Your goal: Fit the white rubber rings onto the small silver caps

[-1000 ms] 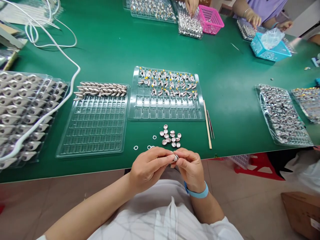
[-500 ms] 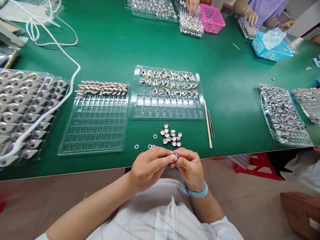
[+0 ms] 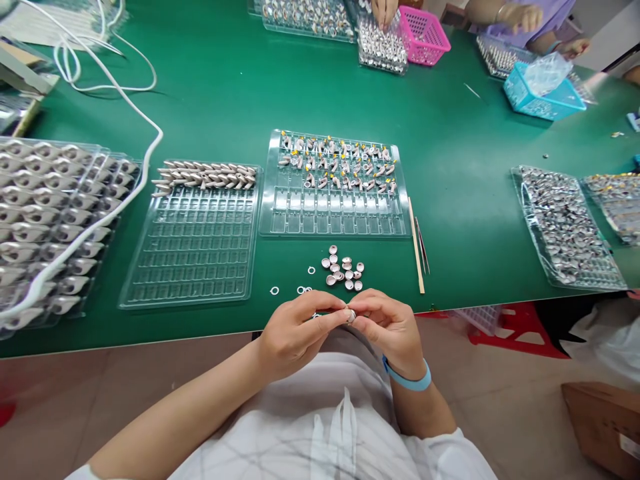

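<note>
Just off the table's front edge, my left hand (image 3: 295, 331) and my right hand (image 3: 387, 328) meet fingertip to fingertip. Between them they pinch a small silvery part (image 3: 351, 316), mostly covered by the fingers. Beyond the hands lies a loose group of small round metal caps (image 3: 335, 268). Several thin white rings (image 3: 275, 291) are scattered left of the caps. Behind them, a clear tray (image 3: 340, 227) has rows of small curved metal pieces with yellow bits in its far half. A wooden stick (image 3: 416, 253) and tweezers (image 3: 423, 247) lie to the right of the caps.
To the left are a partly filled clear tray (image 3: 185, 267), stacked trays of grey metal parts (image 3: 37, 213) and a white cable (image 3: 125, 103). Filled trays (image 3: 565, 227) lie right. Across the table, other people's hands work near a pink basket (image 3: 425, 37) and a blue basket (image 3: 545, 100).
My right hand has shifted slightly right and its wrist has turned a little, while the pinch on the small part stays. A co-worker's hand at the far right has lifted off its tray.
</note>
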### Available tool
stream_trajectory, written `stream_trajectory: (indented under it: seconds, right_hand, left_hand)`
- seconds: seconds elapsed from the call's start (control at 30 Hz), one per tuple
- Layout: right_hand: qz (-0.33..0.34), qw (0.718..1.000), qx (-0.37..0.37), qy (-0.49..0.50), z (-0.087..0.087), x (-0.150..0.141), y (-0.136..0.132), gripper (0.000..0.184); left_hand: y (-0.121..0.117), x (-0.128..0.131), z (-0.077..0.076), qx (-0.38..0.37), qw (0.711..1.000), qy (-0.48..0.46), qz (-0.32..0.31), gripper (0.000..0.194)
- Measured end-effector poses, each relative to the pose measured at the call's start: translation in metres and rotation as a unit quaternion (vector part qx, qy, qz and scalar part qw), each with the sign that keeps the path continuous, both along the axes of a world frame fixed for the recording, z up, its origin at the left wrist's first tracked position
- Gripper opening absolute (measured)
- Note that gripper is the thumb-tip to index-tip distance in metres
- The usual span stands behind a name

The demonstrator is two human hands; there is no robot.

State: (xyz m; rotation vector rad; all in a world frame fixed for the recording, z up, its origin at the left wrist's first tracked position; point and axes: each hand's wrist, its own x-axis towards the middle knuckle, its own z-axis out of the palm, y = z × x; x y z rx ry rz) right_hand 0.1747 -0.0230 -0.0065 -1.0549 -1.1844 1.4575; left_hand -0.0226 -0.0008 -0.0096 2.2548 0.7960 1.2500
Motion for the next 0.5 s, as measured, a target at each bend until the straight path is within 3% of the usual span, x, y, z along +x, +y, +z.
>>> stream_trajectory:
  seconds: [0.27,0.5]
  right_hand:
    - [-0.019,0.997,0.02,0.069,-0.012,-0.007,-0.003,0.019]
    - [-0.016,0.992,-0.012,0.125,-0.024,-0.009,-0.004,0.014]
  left_hand:
    - [-0.002,0.001,-0.002,0.01,1.0,-0.018,-0.007,0.03]
    - [-0.001,0.002,-0.001,0.008,1.0,-0.028,-0.005,0.029]
